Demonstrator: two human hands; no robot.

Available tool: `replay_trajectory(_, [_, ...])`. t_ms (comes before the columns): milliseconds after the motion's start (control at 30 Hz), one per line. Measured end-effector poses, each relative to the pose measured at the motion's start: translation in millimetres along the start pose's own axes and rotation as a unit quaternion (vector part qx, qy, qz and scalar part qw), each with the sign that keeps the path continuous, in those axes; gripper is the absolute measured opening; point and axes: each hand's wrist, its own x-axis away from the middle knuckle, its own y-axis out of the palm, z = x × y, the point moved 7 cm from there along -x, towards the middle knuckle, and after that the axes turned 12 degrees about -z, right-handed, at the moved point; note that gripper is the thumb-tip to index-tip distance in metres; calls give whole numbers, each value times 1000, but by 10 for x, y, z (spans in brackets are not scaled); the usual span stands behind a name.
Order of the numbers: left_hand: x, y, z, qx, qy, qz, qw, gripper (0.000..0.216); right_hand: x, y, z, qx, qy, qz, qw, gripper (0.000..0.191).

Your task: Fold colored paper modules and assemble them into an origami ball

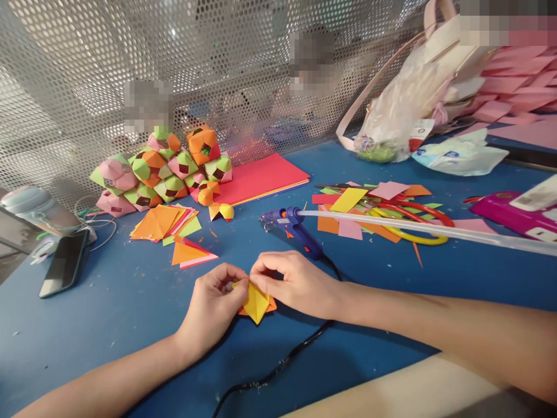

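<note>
Between my two hands is a piece of yellow folded paper [257, 303], with orange folded paper [271, 305] showing beneath it. The fingers of my left hand [218, 299] are pinched on its upper left part. My right hand [292, 283] pinches its top corner, thumb and forefinger close to the left thumb. Just beyond my right hand lies a blue glue gun [300, 232] with a long clear glue stick sticking out to the right. Left of the hands lie folded triangles in orange and pink [191, 253] and a stack of creased paper squares [163, 223].
Joined paper balls [159, 168] stand by the perforated metal screen, beside red sheets [265, 180]. Scissors [424, 235] lie among paper scraps [348, 226]. A phone [65, 262] and cup [41, 209] are left; a magenta tool [513, 206] is right. A black cord [278, 367] crosses the blue table.
</note>
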Motion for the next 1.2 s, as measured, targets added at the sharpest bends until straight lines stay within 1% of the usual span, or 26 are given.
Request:
replay_trajectory(100, [-3,-46,-13,32,3,28,999,8,4,-43,-22,-50,8,-13,999,27])
replay_trajectory(167, [-10,-69,-26,49,9,40,998,6,12,-62,-27,-54,16,-7,998,24])
replay_trajectory(300, [-29,-100,-41,73,30,55,995,5,28,-9,6,3,44,-8,999,12])
replay_trajectory(400, [-42,-69,-40,97,42,40,994,9,36,1,27,63,50,11,997,11])
replay_trajectory(467, [-43,-20,-43,102,38,17,994,11,36,-30,23,92,37,33,995,11])
replay_trajectory(567, [-33,53,-60,108,21,-19,994,13,36,-83,-6,139,-8,58,989,12])
replay_trajectory(733, [-31,130,-87,127,2,-75,989,19,53,-69,-60,191,-86,58,976,12])
replay_trajectory(800, [-41,120,-93,106,-1,-74,992,16,63,-56,-75,184,-101,54,976,13])
replay_trajectory(867, [-52,84,-93,91,4,-51,994,14,72,-56,-91,170,-110,56,978,9])
replay_trajectory(933, [-59,43,-85,100,17,-23,995,13,78,-69,-97,158,-109,63,979,4])
replay_trajectory(1000, [-63,26,-77,117,29,-10,993,15,74,-79,-90,153,-102,68,981,4])
replay_trajectory(1033, [-64,28,-73,124,33,-11,992,16,70,-81,-85,152,-98,70,981,3])
replay_trajectory(1200, [-59,70,-69,149,32,-37,988,16,44,-78,-43,136,-85,80,984,13])
